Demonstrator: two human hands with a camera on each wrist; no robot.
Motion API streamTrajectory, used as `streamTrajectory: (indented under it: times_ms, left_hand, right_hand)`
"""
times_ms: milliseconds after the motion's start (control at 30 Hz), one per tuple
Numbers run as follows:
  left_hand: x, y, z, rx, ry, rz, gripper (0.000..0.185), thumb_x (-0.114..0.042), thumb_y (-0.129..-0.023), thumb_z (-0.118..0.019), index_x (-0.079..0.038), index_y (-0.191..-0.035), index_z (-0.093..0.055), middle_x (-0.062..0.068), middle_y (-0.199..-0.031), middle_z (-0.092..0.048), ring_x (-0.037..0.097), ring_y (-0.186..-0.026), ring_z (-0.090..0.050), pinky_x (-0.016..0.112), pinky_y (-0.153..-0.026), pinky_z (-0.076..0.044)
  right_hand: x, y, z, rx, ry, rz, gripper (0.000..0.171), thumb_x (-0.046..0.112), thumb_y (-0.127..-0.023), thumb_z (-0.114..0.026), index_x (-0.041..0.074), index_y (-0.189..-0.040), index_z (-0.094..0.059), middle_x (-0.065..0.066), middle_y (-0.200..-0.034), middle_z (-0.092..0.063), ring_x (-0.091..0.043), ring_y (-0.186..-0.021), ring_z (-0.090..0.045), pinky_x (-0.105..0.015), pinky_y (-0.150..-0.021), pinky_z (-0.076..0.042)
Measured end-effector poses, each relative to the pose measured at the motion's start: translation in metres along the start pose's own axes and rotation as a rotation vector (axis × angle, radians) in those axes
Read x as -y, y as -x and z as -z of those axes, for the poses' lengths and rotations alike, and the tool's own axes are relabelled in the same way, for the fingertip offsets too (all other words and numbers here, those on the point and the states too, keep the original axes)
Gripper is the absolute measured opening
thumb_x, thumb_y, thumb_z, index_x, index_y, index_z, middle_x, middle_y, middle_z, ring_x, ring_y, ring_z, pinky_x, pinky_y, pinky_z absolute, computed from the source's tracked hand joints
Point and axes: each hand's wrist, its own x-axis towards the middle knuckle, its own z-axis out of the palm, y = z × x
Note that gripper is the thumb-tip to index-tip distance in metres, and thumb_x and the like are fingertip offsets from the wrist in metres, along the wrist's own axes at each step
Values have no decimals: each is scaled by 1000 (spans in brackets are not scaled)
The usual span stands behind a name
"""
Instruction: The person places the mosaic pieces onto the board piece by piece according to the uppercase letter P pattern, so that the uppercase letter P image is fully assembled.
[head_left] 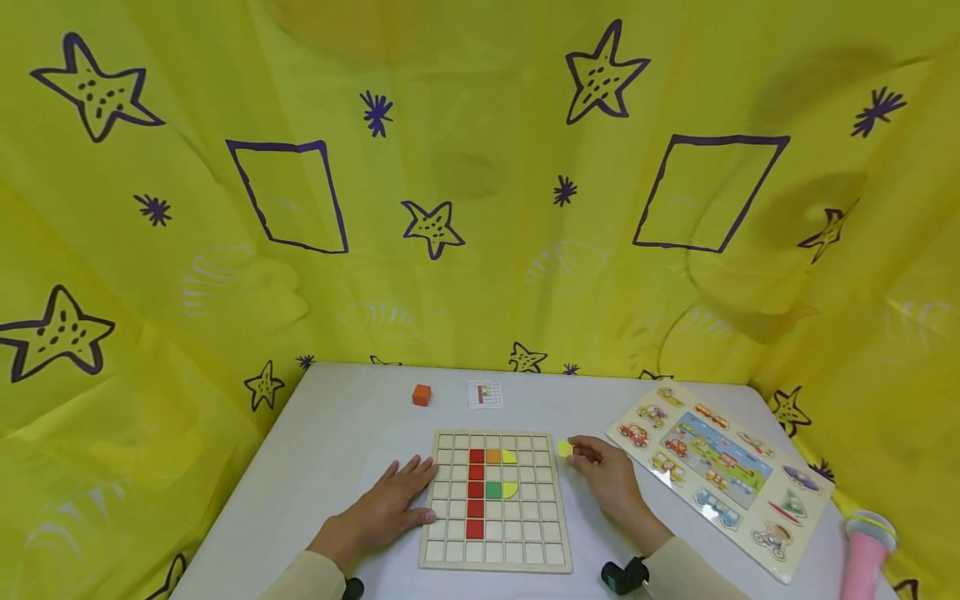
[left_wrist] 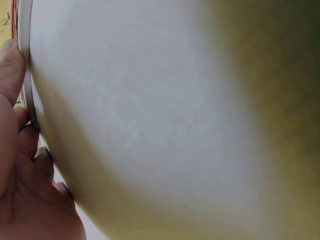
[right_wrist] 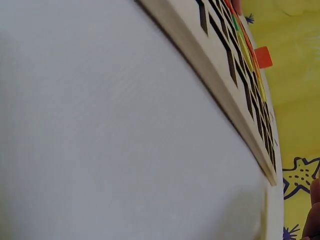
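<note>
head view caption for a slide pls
Left hand steadies the grid board; right hand pinches a yellow piece beside it.

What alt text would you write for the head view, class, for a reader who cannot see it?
A person's right hand pinches a small yellow piece beside a wooden grid board on a white table. The left hand rests flat at the board's left edge.

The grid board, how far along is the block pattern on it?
Done: the grid board holds a red column, an orange, a green and two yellow pieces. In hand: the right hand pinches a yellow piece beside the board; the left hand steadies its edge. Left: the orange cube near the pattern card is unplaced.
</note>
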Motion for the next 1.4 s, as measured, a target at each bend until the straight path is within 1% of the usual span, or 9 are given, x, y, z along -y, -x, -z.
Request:
streamTrajectory:
  times_ms: [133, 267, 367, 633, 833, 1033, 1200, 1400]
  left_hand:
    - [0, 0, 0, -1, -6, -8, 85, -53, -98, -68, -11, -165, -37, 7, -173, -33, 34, -163, -22, 60, -133, -10]
    - [-1, 1, 2, -4, 10, -21, 85, -51, -98, -68, -9, -164, -37, 9, -172, -33, 36, -163, -22, 61, -133, -10]
    - [-1, 1, 2, -6, 16, -27, 84, -50, -99, -68, -8, -164, -37, 10, -172, -33, 37, -162, -21, 62, -132, -10]
    - [2, -1, 0, 0, -1, -16, 84, -51, -99, -68, -10, -165, -36, 7, -173, -32, 34, -163, -21, 60, -133, -10]
    - [1, 0, 1, 0, 3, -13, 85, -52, -98, -68, -11, -165, -37, 6, -173, -33, 34, -163, -22, 60, -133, -10]
    - [0, 0, 0, -1, 0, 8, 86, -53, -96, -70, -12, -165, -37, 4, -173, -34, 33, -163, -22, 60, -133, -10]
    - [0, 0, 0, -4, -1, 8, 86, -54, -96, -70, -12, -165, -37, 5, -173, -34, 33, -163, -22, 60, -133, -10]
    - [-1, 1, 0, -5, -3, 6, 86, -53, -96, -69, -12, -165, -37, 5, -173, -34, 33, -163, -22, 60, -133, -10]
  right_hand:
    - [7, 0, -7, 8, -71, 5, 27, 0, -92, -78, 1, -119, -77, -11, -105, -76, -13, -93, -65, -18, -72, -55]
    - [12, -1, -15, 18, -115, 4, 26, -1, -92, -78, 1, -118, -77, -11, -102, -75, -12, -91, -64, -19, -72, -55]
    - [16, 0, -21, 27, -131, -3, 26, -1, -92, -78, 2, -117, -78, -8, -101, -75, -12, -91, -64, -18, -73, -55]
    - [26, 1, -33, 49, -155, -2, 24, -2, -92, -77, 2, -116, -79, -7, -99, -75, -13, -90, -63, -17, -72, -56]
    - [30, 1, -42, 91, -171, -5, 24, -1, -94, -76, 2, -117, -78, -8, -101, -75, -15, -92, -63, -17, -74, -55]
    - [29, 1, -53, 139, -157, 7, 23, 2, -93, -77, 6, -116, -79, -5, -99, -73, -17, -91, -62, -18, -74, -54]
    - [26, 3, -59, 170, -134, 28, 21, 1, -91, -79, 4, -112, -79, -4, -95, -73, -16, -89, -62, -19, -72, -54]
    - [22, 5, -68, 197, -28, 76, 20, -1, -90, -79, 7, -108, -79, 1, -91, -72, -14, -86, -61, -19, -71, -54]
